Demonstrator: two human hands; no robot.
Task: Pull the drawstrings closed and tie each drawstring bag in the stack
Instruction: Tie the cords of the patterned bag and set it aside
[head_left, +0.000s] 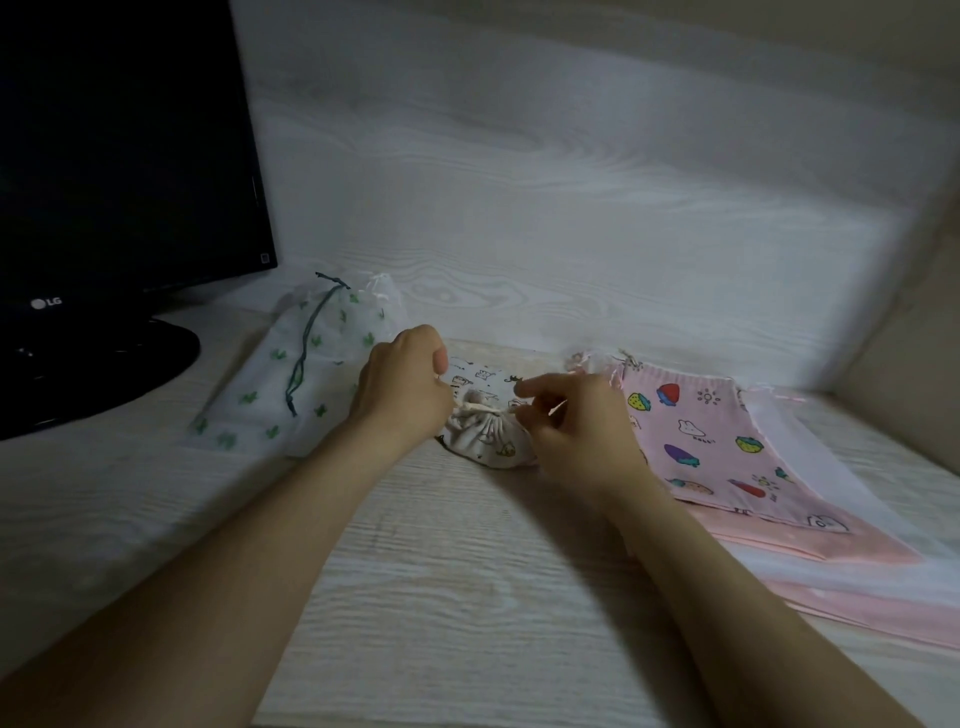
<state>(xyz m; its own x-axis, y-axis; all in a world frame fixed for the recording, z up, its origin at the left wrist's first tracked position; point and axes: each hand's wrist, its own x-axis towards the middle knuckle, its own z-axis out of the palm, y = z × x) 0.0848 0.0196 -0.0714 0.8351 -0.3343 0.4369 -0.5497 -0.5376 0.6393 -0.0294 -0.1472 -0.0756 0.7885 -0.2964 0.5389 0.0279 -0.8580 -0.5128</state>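
One monitor (119, 156), L of green-print bags (291, 384)

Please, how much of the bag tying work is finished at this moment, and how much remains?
Looks done: the clover-print bag lies aside on the left, its mouth gathered. In hand: the cream bag is cinched shut; the left hand and right hand pinch its cord, apparently tying. Left: the pink fruit-print bag and the flat bags under it, not yet closed.

Black LG monitor (119, 156) on round stand, left on pale wood-grain desk (441, 597).
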